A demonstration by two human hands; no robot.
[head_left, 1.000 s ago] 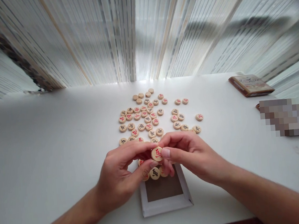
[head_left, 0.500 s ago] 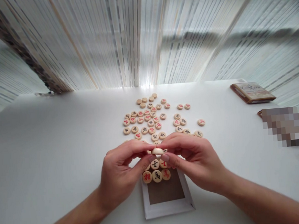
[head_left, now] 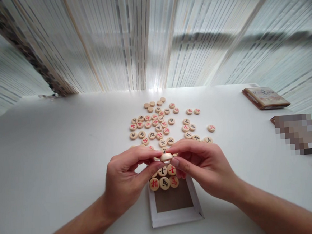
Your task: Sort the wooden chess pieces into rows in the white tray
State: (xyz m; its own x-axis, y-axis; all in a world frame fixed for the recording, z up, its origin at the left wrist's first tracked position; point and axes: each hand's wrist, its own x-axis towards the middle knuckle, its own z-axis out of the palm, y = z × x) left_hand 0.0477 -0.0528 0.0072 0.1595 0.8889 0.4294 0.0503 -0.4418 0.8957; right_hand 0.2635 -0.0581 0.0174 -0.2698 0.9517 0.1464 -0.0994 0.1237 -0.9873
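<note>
Between the fingertips of both hands is one Chinese chess piece (head_left: 166,157), a pale wooden disc seen mostly from its edge. My left hand (head_left: 132,176) pinches its left side with thumb and forefinger. On the opposite side, the thumb and forefinger of my right hand (head_left: 203,169) grip it too. Below the hands lies a shallow white box (head_left: 177,218) with a brown bottom. Inside it, pieces lie in rows face up, among them a red one (head_left: 154,184), a black one (head_left: 165,183) and another red one (head_left: 174,182). My hands hide the box's far part.
Many loose chess pieces (head_left: 159,135) are scattered on the white table (head_left: 66,149) beyond my hands, several of them blank side up (head_left: 152,104). A flat brown box (head_left: 266,97) lies at the right, with a pixelated item (head_left: 300,134) nearer. A striped curtain (head_left: 149,38) hangs behind.
The piece between my fingertips has tilted slightly. Both hands keep their pinch over the box. The whole view has shifted a little.
</note>
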